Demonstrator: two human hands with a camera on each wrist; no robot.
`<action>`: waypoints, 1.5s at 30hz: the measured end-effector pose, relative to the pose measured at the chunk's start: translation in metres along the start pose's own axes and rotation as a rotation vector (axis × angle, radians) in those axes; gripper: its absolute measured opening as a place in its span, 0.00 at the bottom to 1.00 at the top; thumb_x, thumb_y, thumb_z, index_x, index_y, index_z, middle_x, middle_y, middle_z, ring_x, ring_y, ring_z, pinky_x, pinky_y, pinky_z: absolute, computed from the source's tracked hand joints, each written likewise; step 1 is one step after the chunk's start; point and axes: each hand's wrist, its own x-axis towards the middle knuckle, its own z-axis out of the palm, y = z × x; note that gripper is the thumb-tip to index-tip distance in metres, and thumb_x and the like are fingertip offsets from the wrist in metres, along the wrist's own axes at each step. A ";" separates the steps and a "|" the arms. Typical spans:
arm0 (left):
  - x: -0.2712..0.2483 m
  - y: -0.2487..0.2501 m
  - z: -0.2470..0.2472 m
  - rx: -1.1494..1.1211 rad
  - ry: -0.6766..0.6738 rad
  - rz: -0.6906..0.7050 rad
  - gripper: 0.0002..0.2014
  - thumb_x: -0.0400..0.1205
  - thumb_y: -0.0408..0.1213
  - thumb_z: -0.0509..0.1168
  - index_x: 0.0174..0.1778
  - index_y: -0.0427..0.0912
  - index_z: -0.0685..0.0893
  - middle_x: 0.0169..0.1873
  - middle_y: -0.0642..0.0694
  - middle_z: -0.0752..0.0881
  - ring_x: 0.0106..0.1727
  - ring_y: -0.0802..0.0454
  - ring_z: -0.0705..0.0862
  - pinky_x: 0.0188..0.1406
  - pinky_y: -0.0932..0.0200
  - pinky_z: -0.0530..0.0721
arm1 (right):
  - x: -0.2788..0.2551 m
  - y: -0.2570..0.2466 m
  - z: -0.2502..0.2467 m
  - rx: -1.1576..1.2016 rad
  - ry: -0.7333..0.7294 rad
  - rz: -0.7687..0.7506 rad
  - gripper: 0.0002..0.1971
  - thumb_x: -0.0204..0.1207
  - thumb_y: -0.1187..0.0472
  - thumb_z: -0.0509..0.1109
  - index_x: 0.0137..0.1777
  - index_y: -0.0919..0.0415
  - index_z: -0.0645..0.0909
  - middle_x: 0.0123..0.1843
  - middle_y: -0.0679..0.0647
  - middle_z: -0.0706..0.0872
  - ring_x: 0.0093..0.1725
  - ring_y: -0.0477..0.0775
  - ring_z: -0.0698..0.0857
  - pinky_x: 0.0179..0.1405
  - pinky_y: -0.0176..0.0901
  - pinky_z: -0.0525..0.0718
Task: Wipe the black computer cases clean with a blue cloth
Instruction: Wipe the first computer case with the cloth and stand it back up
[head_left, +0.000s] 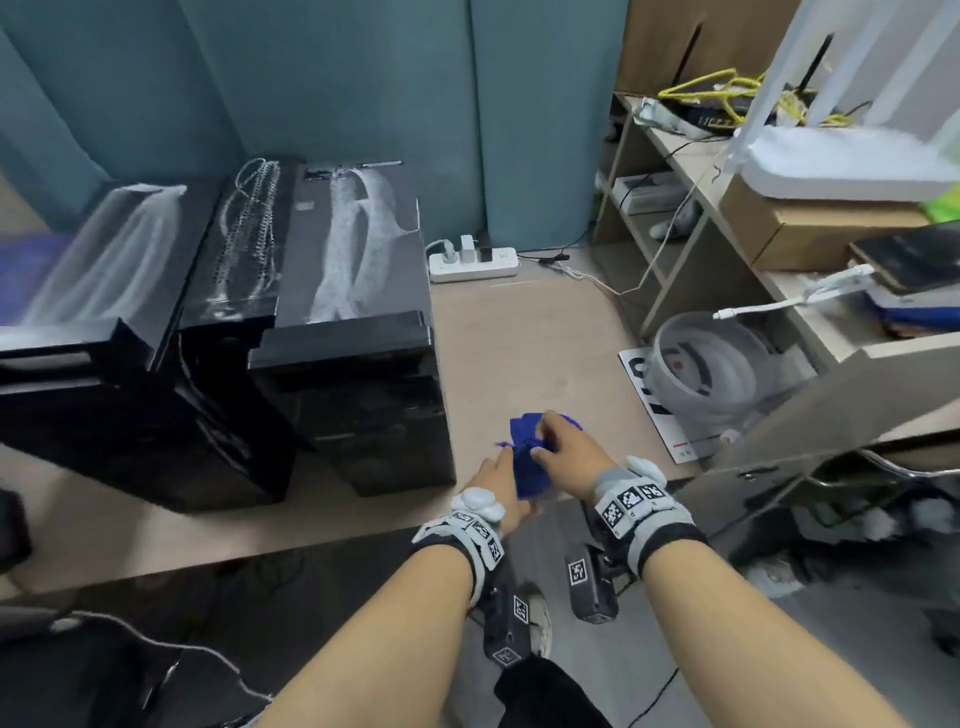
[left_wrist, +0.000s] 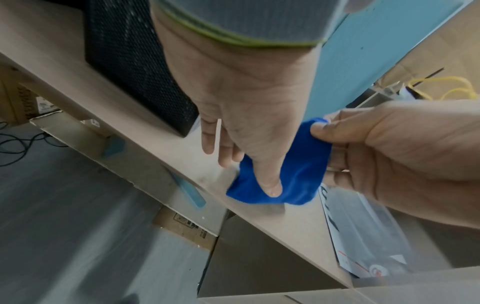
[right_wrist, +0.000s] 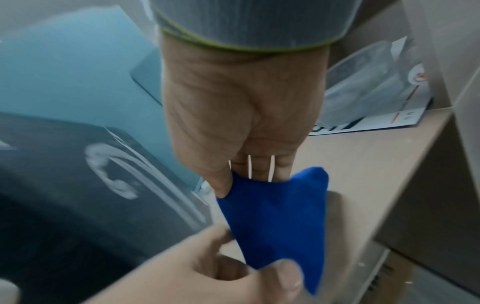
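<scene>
Blue microfibre cloth (head_left: 531, 457) bunched between both hands, above the tan platform (head_left: 524, 332), just right of the nearest black computer case (head_left: 358, 374). Not touching any case.

Left hand (head_left: 500, 486): thumb and fingers pinch the cloth's lower end; confirmed in right wrist view (right_wrist: 249, 273). Right hand (head_left: 563, 447): thumb and fingers curled onto the upper end, pinching it. In left wrist view the cloth (left_wrist: 283, 174) sags between the two grips, low over the platform; contact w/ the board can't be told.

Step in hand, as judged: prep only, i.e. cloth being gathered or folded into a pad. No wiping under way.

Condition of cases: three black towers side by side. Right case top (head_left: 358, 234) carries a broad white dust streak; middle case (head_left: 244, 228) shows whitish marks over its vent holes; left case (head_left: 119, 249) has pale smears, partly blurred. All three look unwiped.

Next move calls for: cloth consolidated into one hand, prob. the right; carried up and left onto the nearest top panel; flat pressure, long strokes along the streak. Vent area on the middle unit needs lighter passes so fabric doesn't snag. Power strip (head_left: 474, 260) and cables behind the cases to be avoided.
</scene>
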 end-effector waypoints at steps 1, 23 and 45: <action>-0.011 -0.002 -0.007 0.000 0.027 -0.003 0.36 0.71 0.59 0.72 0.71 0.48 0.70 0.59 0.43 0.78 0.51 0.40 0.84 0.50 0.47 0.84 | -0.009 -0.015 0.000 0.031 0.015 -0.026 0.07 0.80 0.58 0.66 0.47 0.49 0.69 0.41 0.53 0.82 0.41 0.56 0.80 0.49 0.54 0.81; -0.162 -0.017 -0.191 -1.245 0.526 0.413 0.19 0.73 0.42 0.70 0.58 0.38 0.82 0.46 0.39 0.88 0.42 0.45 0.85 0.37 0.48 0.86 | -0.071 -0.227 -0.030 0.194 0.494 -0.545 0.10 0.77 0.58 0.76 0.50 0.51 0.75 0.43 0.49 0.78 0.38 0.44 0.76 0.43 0.38 0.77; -0.140 -0.004 -0.214 0.441 1.165 0.312 0.06 0.83 0.44 0.65 0.50 0.52 0.87 0.42 0.48 0.80 0.38 0.44 0.78 0.34 0.49 0.72 | -0.028 -0.213 -0.005 0.691 0.311 -0.530 0.10 0.90 0.65 0.54 0.61 0.64 0.76 0.49 0.53 0.83 0.44 0.42 0.81 0.47 0.35 0.81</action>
